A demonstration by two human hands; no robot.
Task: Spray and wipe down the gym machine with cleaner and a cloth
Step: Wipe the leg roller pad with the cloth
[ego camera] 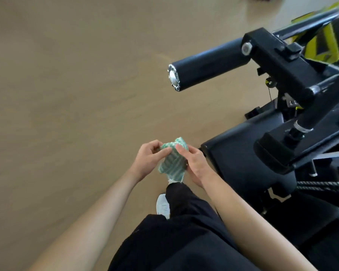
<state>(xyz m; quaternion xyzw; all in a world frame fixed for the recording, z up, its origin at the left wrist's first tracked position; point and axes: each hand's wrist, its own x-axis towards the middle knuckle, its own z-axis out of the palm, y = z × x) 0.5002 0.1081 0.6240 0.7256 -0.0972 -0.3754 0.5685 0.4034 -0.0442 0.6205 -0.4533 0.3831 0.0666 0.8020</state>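
A green-and-white striped cloth is bunched between both hands, low in the middle of the view. My left hand grips its left side and my right hand grips its right side. The black gym machine fills the right side, with a padded roller ending in a silver cap that sticks out toward the left, above the hands. A black seat pad lies just to the right of my right hand. No spray bottle is in view.
Tan wooden floor spreads over the left and top. My legs in black trousers and a white shoe are below the hands. Yellow-green frame parts and a braided rope belong to the machine at right.
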